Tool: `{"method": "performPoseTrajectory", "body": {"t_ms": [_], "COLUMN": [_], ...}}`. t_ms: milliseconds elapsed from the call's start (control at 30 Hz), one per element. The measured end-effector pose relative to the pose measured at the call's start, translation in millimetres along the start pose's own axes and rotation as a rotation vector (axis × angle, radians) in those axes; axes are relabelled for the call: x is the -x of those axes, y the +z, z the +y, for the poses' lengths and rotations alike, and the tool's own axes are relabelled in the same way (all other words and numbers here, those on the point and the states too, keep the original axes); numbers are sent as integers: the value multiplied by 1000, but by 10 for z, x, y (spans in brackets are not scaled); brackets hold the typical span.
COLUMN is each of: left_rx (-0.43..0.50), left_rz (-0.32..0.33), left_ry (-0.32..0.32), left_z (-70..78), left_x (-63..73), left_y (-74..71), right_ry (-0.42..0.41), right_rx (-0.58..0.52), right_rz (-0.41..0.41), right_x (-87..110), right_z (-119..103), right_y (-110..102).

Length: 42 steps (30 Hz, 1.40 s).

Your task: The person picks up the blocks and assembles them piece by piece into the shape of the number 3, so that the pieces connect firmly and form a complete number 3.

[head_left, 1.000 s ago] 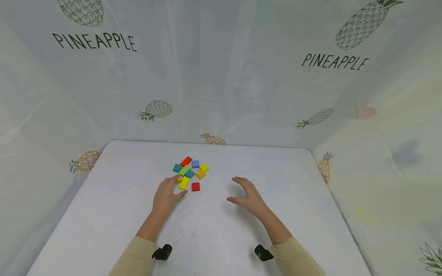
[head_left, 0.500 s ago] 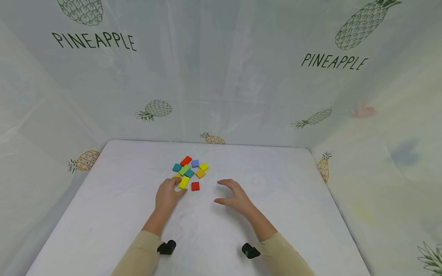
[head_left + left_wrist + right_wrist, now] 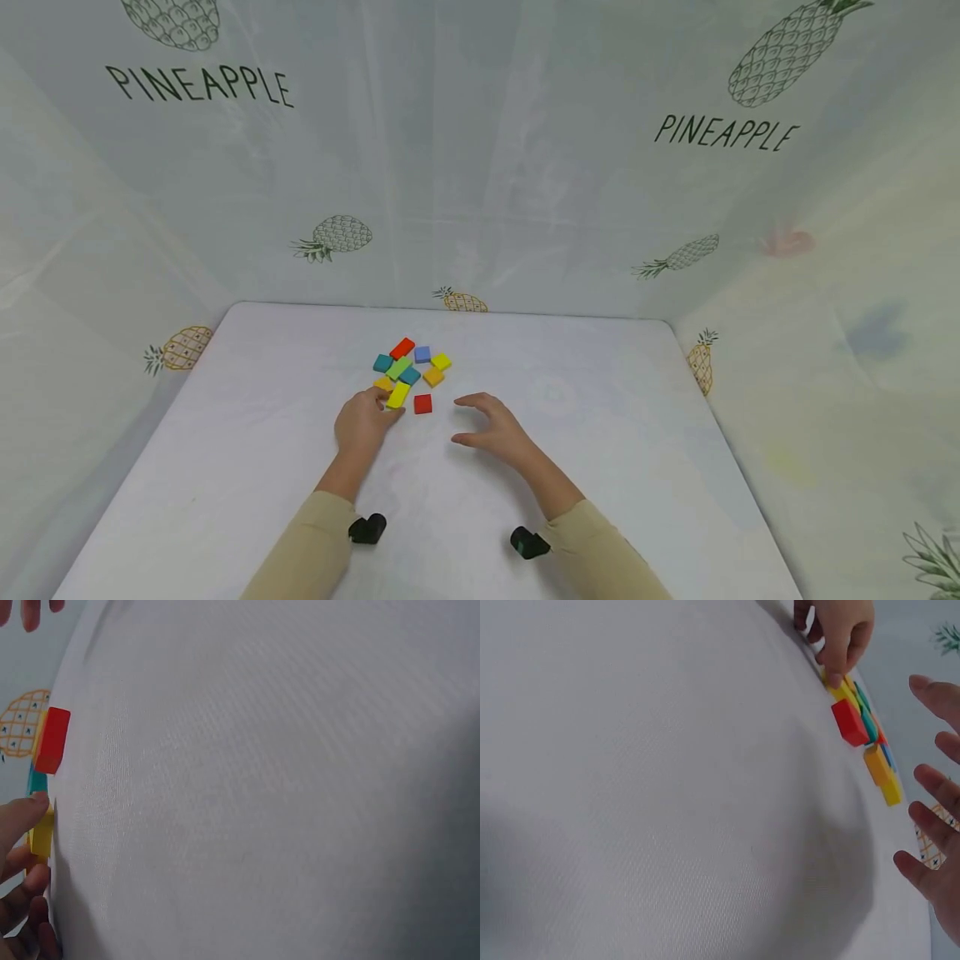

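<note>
My left hand is at the near left side of a group of coloured blocks, pinching a long yellow block between thumb and fingers. In the left wrist view the thumb lies on this block's near side. A red square block lies just right of it. My right hand hovers to the right of the red block, fingers spread and holding nothing. Behind are a green block, teal blocks, orange blocks, a red oblong block, a purple-blue block and a small yellow block.
The blocks lie on a white table. A pale curtain printed with pineapples surrounds its back and sides. Black wrist cameras sit at both cuffs.
My right hand has moved left, closer to the red square block. The left hand's fingers have drawn in on the long yellow block. The blocks stay nearly in place.
</note>
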State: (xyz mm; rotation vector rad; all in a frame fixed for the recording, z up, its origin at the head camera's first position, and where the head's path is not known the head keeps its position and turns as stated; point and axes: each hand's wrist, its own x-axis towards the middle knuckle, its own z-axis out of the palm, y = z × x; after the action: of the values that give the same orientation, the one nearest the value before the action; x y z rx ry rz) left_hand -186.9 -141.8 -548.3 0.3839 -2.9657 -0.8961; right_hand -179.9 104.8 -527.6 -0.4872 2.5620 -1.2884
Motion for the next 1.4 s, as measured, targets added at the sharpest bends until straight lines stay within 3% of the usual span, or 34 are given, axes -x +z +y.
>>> {"method": "performPoseTrajectory", "body": {"t_ms": [233,733,1033,1400], "left_rx": [-3,151,219,231], "left_rz": [1,22,-18,-35], "left_ry": [-46,-29,-23,111], "left_z": [0,-7,219,488], "left_x": [-15,-14,31,148], "left_y": [14,-26,-103,-23], "right_ry": [-6,62,73,102], "right_rx": [3,-53,-116,-163], "right_rz": [-6,8,72,139], "right_x": [-27,-66,-64,28], "right_z": [4,47,137,314], "right_y": [25,-23,-127,-292]}}
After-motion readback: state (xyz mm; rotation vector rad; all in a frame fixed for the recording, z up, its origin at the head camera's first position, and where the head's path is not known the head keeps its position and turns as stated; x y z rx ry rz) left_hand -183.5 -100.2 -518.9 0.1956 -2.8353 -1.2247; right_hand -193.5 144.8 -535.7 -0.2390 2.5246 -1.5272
